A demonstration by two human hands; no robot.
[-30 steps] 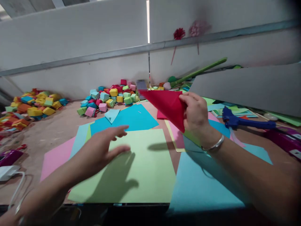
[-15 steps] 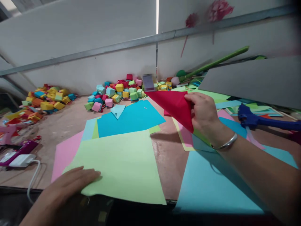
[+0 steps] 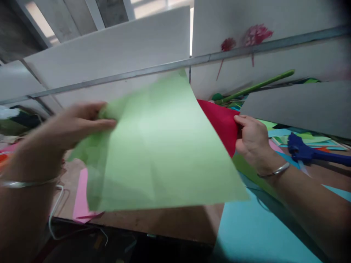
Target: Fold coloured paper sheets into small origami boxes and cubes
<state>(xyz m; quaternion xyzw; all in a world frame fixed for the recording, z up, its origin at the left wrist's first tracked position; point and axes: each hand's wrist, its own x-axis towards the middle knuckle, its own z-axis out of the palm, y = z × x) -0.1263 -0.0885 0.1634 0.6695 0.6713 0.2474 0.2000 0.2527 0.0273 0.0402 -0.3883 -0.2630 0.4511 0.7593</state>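
Note:
A large light green paper sheet (image 3: 161,149) is raised above the table, its left edge pinched between the thumb and fingers of my left hand (image 3: 87,120). That hand is slightly blurred. On the other side, my right hand (image 3: 253,140) grips a folded red paper (image 3: 222,122) by its right edge. The green sheet covers the left part of the red paper; whether the two touch I cannot tell. Below my right forearm lies a light blue sheet (image 3: 246,226).
A blue glue gun (image 3: 307,148) rests at the right, near stacked coloured paper. A pink sheet (image 3: 82,204) and a white cable (image 3: 56,204) lie at the left near the table's front edge. A grey board (image 3: 298,106) leans at the right, beside a green stem (image 3: 255,86).
My left hand has gone from lying flat on the green sheet to gripping and lifting it. The red paper, still in my right hand, is now partly behind it. The view has tipped upward.

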